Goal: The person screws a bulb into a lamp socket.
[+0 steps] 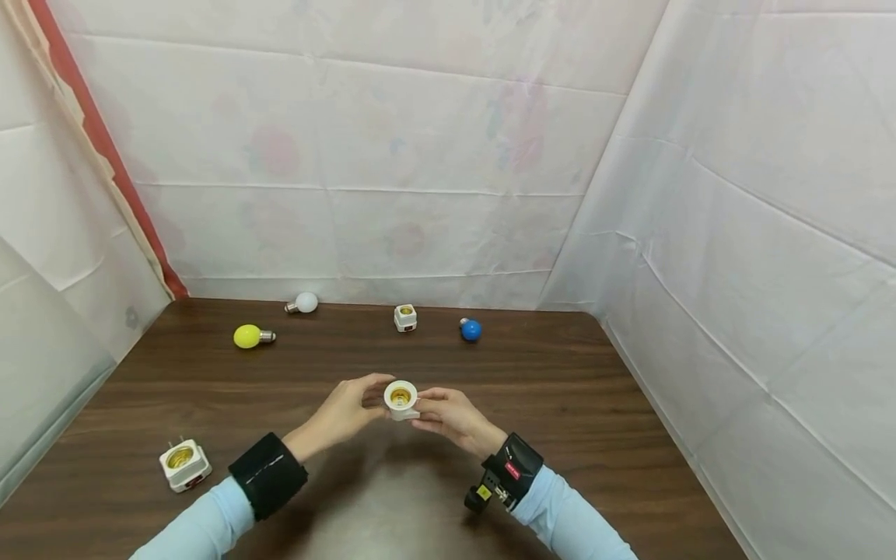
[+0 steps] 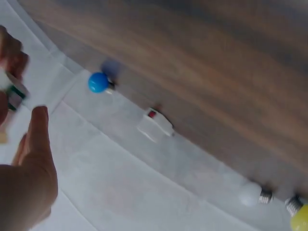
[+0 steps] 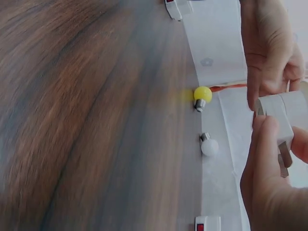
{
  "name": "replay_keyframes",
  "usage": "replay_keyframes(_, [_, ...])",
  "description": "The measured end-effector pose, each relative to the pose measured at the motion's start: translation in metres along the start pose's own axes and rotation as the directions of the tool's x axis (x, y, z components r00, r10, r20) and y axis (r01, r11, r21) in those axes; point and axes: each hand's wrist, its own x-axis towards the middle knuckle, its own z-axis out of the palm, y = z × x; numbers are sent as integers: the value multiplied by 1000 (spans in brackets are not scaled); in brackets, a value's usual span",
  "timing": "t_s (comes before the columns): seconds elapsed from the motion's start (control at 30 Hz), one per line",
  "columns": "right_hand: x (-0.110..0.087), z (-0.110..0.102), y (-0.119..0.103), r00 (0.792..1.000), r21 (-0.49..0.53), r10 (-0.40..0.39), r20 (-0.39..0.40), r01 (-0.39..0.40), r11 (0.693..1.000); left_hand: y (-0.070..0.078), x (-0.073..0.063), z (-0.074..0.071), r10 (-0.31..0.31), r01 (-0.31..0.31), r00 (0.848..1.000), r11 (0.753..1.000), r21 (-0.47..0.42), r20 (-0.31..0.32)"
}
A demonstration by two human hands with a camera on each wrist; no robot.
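Note:
A white plug-in bulb socket point(image 1: 402, 414) with a round gold-threaded opening is held up over the middle of the table, its opening toward the head camera. My right hand point(image 1: 453, 416) pinches it from the right. In the right wrist view, metal prongs stick out of the socket point(image 3: 281, 107) beside the fingers. From the other side my left hand point(image 1: 343, 412) reaches in, fingertips right at the rim in the head view. The left wrist view shows this left hand point(image 2: 33, 168) with extended fingers, a small gap between them and the socket point(image 2: 15, 95).
A second square socket point(image 1: 185, 465) lies at the left front. Along the back are a yellow bulb point(image 1: 247, 336), a white bulb point(image 1: 306, 302), another socket point(image 1: 405, 317) and a blue bulb point(image 1: 471, 330). White sheeting point(image 1: 434, 155) walls the dark wooden table point(image 1: 595, 435).

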Motion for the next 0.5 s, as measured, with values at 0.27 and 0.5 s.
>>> replay_keyframes(0.27, [-28,-25,-10,1000,-30,-21,-19,20,999,-7,61,-4,115,-154,984,927,341,133])
replay_keyframes(0.5, [-60,-42,-9,999,-31,-22,-31,21,999,-11,113,33,278,-352,936,716,603,215])
